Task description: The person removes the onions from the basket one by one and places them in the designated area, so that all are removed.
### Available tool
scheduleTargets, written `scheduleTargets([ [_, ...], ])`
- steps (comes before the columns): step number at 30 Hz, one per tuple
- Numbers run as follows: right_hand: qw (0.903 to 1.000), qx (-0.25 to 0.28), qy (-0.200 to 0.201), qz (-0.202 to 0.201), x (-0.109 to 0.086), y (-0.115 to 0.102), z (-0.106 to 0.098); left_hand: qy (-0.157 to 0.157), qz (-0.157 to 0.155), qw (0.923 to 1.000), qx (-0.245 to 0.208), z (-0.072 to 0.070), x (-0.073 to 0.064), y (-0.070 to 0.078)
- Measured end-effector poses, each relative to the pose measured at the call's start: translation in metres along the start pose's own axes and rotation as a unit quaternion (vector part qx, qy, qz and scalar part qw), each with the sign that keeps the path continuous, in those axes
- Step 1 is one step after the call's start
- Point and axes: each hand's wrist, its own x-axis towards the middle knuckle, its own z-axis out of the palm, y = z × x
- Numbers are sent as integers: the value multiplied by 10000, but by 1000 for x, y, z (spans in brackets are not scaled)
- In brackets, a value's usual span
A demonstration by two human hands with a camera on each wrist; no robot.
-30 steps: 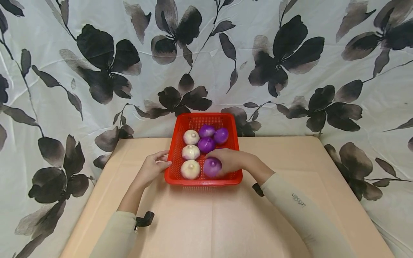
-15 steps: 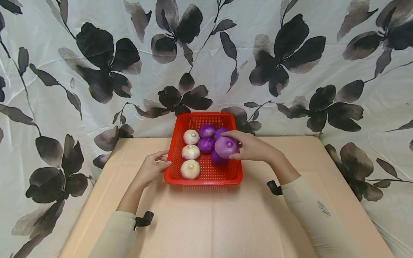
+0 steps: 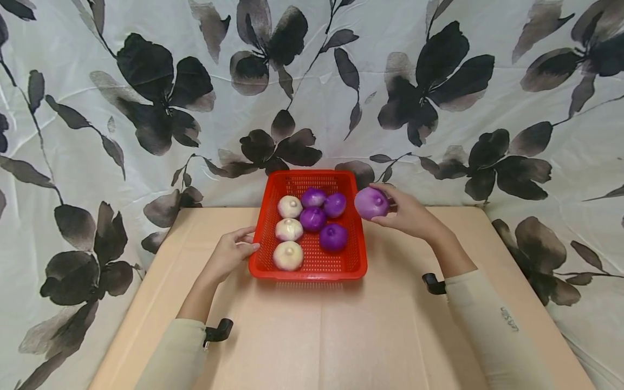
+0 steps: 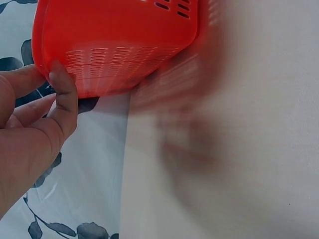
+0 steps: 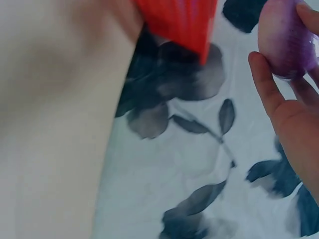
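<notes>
Head: held onion (image 3: 369,203), unreadable sleeve lettering (image 3: 509,319).

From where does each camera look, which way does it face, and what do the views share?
Head: worn on the head, facing forward and down at the red basket; left hand, right hand and both sleeves show.
Left wrist: on that wrist, facing the basket's outside; the left hand holds its edge.
Right wrist: on that wrist, facing past the right hand, which holds a purple onion.
Shared by both wrist views: basket, table, floral cloth.
</notes>
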Motion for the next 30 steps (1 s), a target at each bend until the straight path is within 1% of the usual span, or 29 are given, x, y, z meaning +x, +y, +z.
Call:
scheduleTargets([
  [5, 9988, 115, 227, 415, 0, 26, -4, -13, 13, 10000, -34, 1, 1, 1],
  [9, 9969, 15, 434, 655, 2, 47, 0, -18, -15, 10000, -42, 2, 0, 2],
  [16, 9937, -340, 753, 754, 15, 81, 22, 24, -58, 10000, 5, 0, -1, 2],
  [19, 9913, -310, 843, 964, 21, 94, 33, 25, -63, 10000, -25, -1, -1, 3],
  [23, 9880, -127, 822, 1298, 24, 104, 44, 27, -52, 10000, -52, -2, -1, 3],
  [30, 9787, 19, 810, 1886, 23, 107, 57, -17, -55, 10000, -64, -2, -1, 4],
])
